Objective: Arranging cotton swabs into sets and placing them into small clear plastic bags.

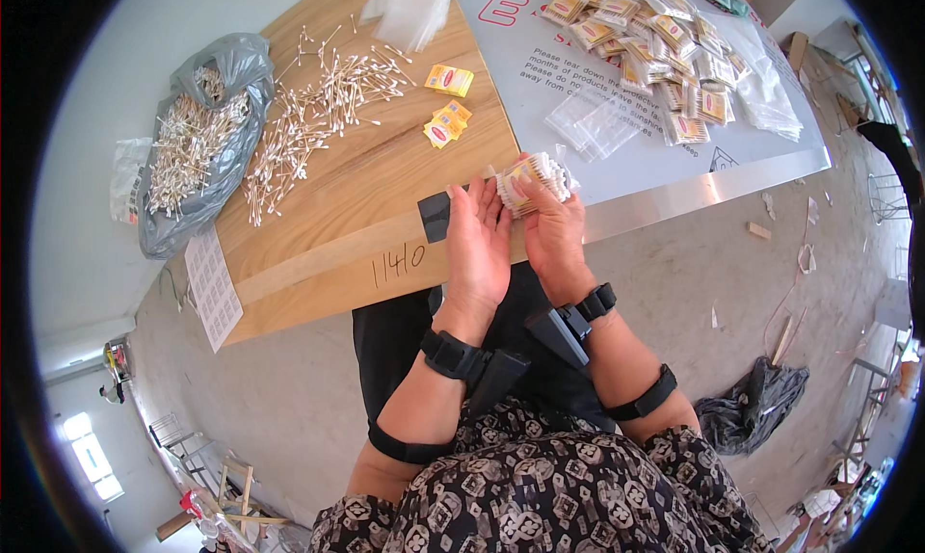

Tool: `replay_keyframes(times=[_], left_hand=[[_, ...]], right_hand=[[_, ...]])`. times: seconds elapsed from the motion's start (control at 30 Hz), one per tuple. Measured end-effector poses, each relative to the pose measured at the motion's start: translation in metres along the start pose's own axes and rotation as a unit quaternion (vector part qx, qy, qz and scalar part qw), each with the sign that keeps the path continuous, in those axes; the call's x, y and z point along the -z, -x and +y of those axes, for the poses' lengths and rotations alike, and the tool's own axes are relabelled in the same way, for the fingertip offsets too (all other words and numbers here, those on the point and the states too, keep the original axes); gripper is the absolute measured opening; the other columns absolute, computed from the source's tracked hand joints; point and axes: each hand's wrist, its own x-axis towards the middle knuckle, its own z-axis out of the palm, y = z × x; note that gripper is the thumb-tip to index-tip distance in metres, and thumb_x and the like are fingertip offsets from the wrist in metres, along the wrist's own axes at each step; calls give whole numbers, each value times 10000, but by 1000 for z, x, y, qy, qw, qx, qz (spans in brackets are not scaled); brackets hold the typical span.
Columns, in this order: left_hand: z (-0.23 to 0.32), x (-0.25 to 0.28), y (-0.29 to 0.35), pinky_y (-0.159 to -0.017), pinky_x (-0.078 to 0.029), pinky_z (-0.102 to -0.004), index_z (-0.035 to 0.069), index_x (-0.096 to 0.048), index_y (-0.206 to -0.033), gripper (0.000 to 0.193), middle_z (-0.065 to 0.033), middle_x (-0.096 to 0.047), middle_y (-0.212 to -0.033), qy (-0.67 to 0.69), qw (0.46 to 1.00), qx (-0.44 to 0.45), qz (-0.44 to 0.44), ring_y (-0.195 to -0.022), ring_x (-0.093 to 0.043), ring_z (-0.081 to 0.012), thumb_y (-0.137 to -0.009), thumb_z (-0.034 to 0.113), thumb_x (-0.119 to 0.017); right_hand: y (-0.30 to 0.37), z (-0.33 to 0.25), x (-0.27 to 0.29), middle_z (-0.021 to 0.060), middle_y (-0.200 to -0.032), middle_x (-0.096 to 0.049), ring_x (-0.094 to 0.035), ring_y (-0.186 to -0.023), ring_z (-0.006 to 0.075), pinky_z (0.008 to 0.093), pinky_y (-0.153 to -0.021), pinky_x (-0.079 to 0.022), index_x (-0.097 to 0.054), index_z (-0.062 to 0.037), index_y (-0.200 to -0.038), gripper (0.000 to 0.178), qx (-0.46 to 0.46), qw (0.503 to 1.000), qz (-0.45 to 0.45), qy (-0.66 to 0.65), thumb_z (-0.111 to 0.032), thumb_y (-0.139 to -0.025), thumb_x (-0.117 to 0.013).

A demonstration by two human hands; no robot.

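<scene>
A small clear bag of cotton swabs (541,175) with a yellow and red card is in my right hand (556,233), its fingers wrapped round it at the table's front edge. Beside it my left hand (479,245) is held flat, palm up, with its fingers stretched out. Those fingertips are at the left end of the bag. Loose cotton swabs (332,91) lie spread over the wooden table (356,177) at the left. Small yellow cards (450,80) are stacked on the wood, with more yellow cards (445,127) just nearer.
A grey plastic bag (252,60) full of swabs stands at the far left. Filled swab packs (665,38) heap up at the far right. Empty clear bags (599,124) lie on the grey sheet (515,47). A sheet of labels (214,288) hangs over the table's left edge.
</scene>
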Motion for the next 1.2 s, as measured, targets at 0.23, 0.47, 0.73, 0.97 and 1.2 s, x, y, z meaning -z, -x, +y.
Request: replay_keyframes(times=[0.23,0.47,0.73,0.97,1.2], left_hand=[[3,10,-12,-1119,-293,-409,-66,-228,-1420,782,-233,-390,-1379,144,987,66,-13,-1303,-378,-291,-976,569,-330],[-3,9,-19,-1096,-340,-399,-45,-311,-1393,629,-224,-435,-1349,128,984,44,-117,-1253,-435,-291,-1017,459,-302],[-18,6,-3,-1029,-400,-410,-45,-339,-1352,521,-195,-462,-1314,94,992,-41,70,-1190,-484,-277,-1020,354,-374],[-9,12,-13,-1013,-405,-420,-45,-326,-1340,533,-207,-486,-1282,72,997,-5,17,-1167,-494,-292,-1018,377,-376],[6,18,-25,-1003,-403,-427,-32,-372,-1283,540,-232,-482,-1264,135,986,92,21,-1141,-496,-312,-995,423,-413]], right_hand=[[-2,-8,2,88,-1099,-651,-620,-974,176,299,-853,-490,-598,14,-1127,282,-8,1000,7,-5,22,-847,-627],[-6,-8,3,92,-1102,-650,-619,-990,183,298,-871,-490,-606,18,-1111,257,-13,1000,-3,21,27,-855,-617],[-5,-5,2,98,-1102,-646,-615,-1002,203,314,-875,-492,-592,11,-1137,283,-13,999,21,-28,36,-856,-608],[-6,-5,4,97,-1111,-645,-622,-997,203,321,-856,-499,-595,12,-1137,280,-10,999,14,-27,28,-858,-614],[-4,-9,3,148,-1195,-605,-605,-1068,238,327,-899,-506,-530,31,-1207,340,-26,999,-5,18,28,-871,-580]])
